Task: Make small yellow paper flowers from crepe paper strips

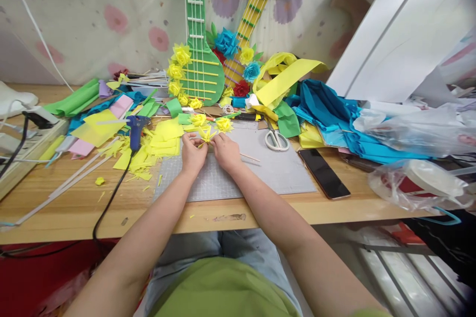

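Over a grey cutting mat (275,178), both of my hands meet at a yellow paper flower (206,134). My left hand (193,152) pinches its left side, and my right hand (225,151) has its fingers closed on the right side. A thin wooden stick (250,157) pokes out to the right from under my right hand; whether that hand grips it is hidden. Just beyond the fingers lie two finished yellow paper flowers, one of them a rosette (224,124). Yellow crepe paper pieces (165,138) are heaped to the left of my left hand.
A blue glue gun (136,131) stands at left, its black cord crossing the table edge. Scissors (276,139) and a phone (324,173) lie at right. Behind stand a green paper guitar (203,74) and a yellow one (256,7). Blue crepe paper (327,109) is piled at right.
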Tool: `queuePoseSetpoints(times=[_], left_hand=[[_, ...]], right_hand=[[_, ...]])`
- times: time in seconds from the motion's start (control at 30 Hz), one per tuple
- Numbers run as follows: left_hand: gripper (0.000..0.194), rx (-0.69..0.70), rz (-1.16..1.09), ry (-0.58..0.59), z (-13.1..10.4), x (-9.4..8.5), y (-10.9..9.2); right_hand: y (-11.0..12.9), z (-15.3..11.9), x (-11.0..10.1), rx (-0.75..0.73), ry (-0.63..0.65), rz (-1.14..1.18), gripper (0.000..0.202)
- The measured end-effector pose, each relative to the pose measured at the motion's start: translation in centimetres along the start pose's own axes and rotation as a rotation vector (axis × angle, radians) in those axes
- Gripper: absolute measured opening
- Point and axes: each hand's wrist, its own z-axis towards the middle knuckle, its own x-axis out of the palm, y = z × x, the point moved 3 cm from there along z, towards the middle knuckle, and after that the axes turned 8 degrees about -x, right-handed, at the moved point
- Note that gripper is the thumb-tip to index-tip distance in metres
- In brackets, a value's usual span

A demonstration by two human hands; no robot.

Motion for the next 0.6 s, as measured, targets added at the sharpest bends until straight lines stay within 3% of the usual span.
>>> queuePoseSetpoints(times=[0.17,0.3,0.6], left_hand=[[0.043,-0.05,-0.099,0.023,0.05,0.22,0.04],[0.035,-0.2,-0.305,0.052,-0.08,0.27,-0.31],[0.037,-0.307,-0.399,0.051,0.32,-0.37,-0.81]], right_hand=[[0.09,0.07,-0.01,-0.005,0.001,-0.012,0.025],[0.21,-0.04,-0.25,-0.02,-0.003,0.021,0.023],[0.22,-0.49,-0.78,-0.028,-0.047,0.115,0.02]])
